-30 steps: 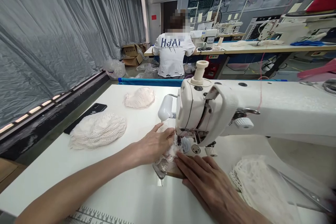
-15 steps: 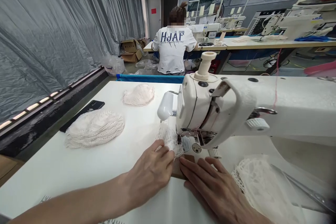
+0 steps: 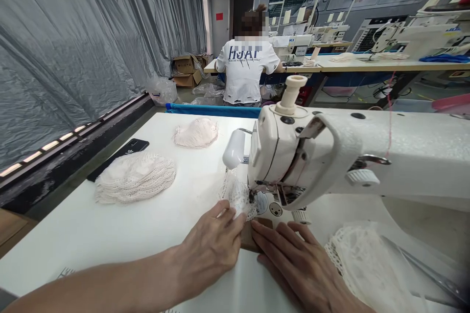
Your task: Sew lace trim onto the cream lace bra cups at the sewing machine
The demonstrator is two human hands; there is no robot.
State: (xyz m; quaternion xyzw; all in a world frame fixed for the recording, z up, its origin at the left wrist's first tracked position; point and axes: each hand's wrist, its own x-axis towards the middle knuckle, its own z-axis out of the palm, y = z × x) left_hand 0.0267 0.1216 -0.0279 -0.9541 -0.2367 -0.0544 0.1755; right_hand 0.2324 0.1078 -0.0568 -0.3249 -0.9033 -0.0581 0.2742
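A white lace piece (image 3: 236, 190) lies under the needle end of the white sewing machine (image 3: 316, 151). My left hand (image 3: 217, 234) is closed on the near edge of that lace, thumb and fingers pinching it left of the presser foot. My right hand (image 3: 297, 259) lies flat, fingers stretched out, its fingertips on a brown plate (image 3: 251, 239) in front of the needle. Close to my right wrist rests another heap of white lace (image 3: 367, 259), with metal scissors (image 3: 429, 269) beside it.
At the left are a stack of lace pieces (image 3: 135, 178), a black phone (image 3: 134, 145) and a smaller pale lace pile (image 3: 196, 133). A white lamp (image 3: 234, 149) hangs by the machine head. Beyond the table sits a person (image 3: 244, 71) in a white shirt, among other sewing machines.
The view has shifted slightly. My left fingers have loosened and straightened a little on the lace. My right hand stays flat in the same place.
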